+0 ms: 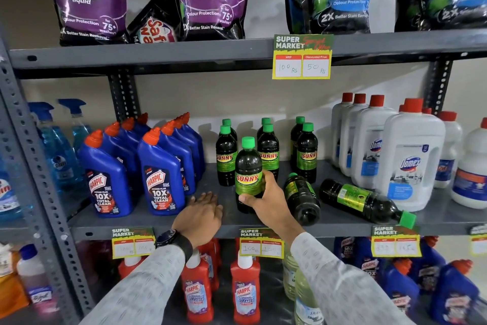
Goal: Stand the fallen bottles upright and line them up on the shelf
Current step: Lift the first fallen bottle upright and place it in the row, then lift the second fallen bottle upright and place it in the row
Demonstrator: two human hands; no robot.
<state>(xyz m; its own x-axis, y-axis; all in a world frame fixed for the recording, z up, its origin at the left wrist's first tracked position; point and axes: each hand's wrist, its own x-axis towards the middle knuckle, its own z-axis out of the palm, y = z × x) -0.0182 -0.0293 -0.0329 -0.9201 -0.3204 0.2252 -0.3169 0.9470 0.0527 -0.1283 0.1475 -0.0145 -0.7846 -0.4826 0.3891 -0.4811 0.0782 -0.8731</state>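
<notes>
The right hand [264, 199] is wrapped around the lower body of an upright green-capped Sunny bottle [248, 174], thumb across the front below the label and fingers curled behind, while the left hand [203, 210] rests flat and spread on the shelf [163, 224] just to its left, holding nothing. Two fallen Sunny bottles lie just right of the right hand: the nearer one [303, 199] almost touching the wrist, the farther one [366, 200] with its cap overhanging the front edge. Full of dark liquid, they are likely rigid, fairly heavy, smooth and prone to roll, so grip each around the labelled middle.
</notes>
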